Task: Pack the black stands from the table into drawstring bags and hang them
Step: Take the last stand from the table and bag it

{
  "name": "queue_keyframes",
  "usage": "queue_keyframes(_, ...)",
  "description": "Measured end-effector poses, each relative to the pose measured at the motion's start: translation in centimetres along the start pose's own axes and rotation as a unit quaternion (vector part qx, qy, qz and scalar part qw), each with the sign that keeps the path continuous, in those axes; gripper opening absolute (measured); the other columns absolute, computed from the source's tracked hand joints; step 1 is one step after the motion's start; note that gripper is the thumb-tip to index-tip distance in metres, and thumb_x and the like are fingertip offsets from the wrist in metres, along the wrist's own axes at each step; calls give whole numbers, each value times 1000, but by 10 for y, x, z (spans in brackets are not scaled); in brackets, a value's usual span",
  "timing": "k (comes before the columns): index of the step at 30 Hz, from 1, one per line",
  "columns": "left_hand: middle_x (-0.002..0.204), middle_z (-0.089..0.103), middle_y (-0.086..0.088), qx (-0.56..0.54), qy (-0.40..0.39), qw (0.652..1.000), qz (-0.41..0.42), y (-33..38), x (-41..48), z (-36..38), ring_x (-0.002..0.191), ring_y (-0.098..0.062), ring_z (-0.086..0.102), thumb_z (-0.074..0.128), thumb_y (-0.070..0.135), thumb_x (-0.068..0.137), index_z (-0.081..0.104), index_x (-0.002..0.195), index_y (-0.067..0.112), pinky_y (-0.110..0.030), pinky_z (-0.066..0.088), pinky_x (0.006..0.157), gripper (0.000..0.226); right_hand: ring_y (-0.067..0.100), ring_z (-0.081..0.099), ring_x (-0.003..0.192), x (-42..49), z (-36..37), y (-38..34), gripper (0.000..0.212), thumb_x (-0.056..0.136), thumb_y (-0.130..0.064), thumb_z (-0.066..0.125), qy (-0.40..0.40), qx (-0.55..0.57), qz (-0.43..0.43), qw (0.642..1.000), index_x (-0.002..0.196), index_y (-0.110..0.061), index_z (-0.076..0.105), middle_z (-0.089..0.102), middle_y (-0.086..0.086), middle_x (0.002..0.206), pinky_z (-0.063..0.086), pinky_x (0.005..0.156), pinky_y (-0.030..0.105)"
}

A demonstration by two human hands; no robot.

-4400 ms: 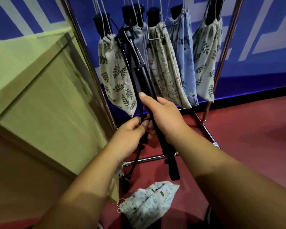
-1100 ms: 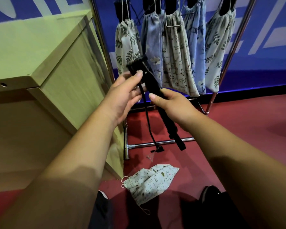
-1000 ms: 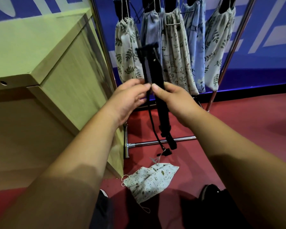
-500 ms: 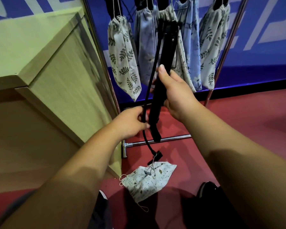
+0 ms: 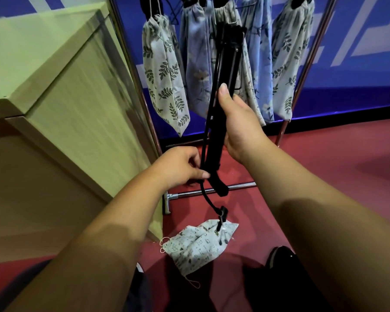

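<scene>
Standing beside the table (image 5: 54, 86), before the filled hanging bags (image 5: 164, 86), the person holds the black stand (image 5: 225, 75) near upright above an empty drawstring bag (image 5: 200, 244) on the floor, right hand (image 5: 241, 129) wrapped round the shaft, left hand (image 5: 178, 167) pinching the dangling strap (image 5: 208, 199), so tidying seems under way, and bagging next likely needs one hand freed.

the stand (image 5: 227, 64) is held near-upright at centre, right hand (image 5: 241, 124) at mid-length and left hand (image 5: 180, 167) lower left, before the hung bags (image 5: 162, 75) on the rack (image 5: 189, 194), table (image 5: 54, 86) left, loose bag (image 5: 196, 244) on the floor (image 5: 324, 165) beneath.
</scene>
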State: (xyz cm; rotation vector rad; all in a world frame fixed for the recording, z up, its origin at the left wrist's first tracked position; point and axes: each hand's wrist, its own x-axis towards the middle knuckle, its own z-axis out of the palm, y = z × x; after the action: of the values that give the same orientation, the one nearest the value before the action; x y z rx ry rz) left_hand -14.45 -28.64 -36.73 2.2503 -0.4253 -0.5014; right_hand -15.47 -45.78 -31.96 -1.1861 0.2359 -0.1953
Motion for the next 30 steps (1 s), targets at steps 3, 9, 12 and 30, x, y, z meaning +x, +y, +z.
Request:
queue_keyframes(3, 70, 69, -8, -31, -24, 999, -7, -2, 2, -2, 72, -29, 70, 97, 10, 72, 61, 77, 18, -51, 64, 80, 37, 20, 74, 89, 0, -2, -3, 47, 103, -56, 62, 1, -5, 2, 1000, 119, -14, 72, 80, 12, 109, 59, 76, 37)
queue_keyframes(9, 109, 59, -1, 105, -80, 988, 77, 1, 1, 0, 104, -15, 62, 89, 48, 80, 72, 124, 41, -31, 50, 96, 49, 22, 65, 70, 2, -9, -3, 70, 92, -70, 59, -11, -43, 5, 999, 117, -5, 70, 71, 4, 84, 52, 74, 41)
queue_keyframes(12, 124, 66, 16, 90, -128, 983, 93, 4, -3, 3, 121, -7, 62, 86, 46, 84, 66, 127, 46, -30, 46, 110, 48, 22, 61, 67, -2, -10, -3, 71, 96, -68, 54, -40, -44, 11, 998, 126, -5, 69, 67, 3, 83, 49, 68, 39)
queue_keyframes(30, 111, 71, 8, 81, -67, 986, 127, 21, -6, 40, 103, -12, 68, 81, 26, 93, 62, 118, 24, -27, 52, 91, 32, 18, 56, 57, -2, -22, -11, 55, 109, -62, 43, 2, -38, 19, 999, 106, -13, 68, 65, 0, 76, 45, 62, 31)
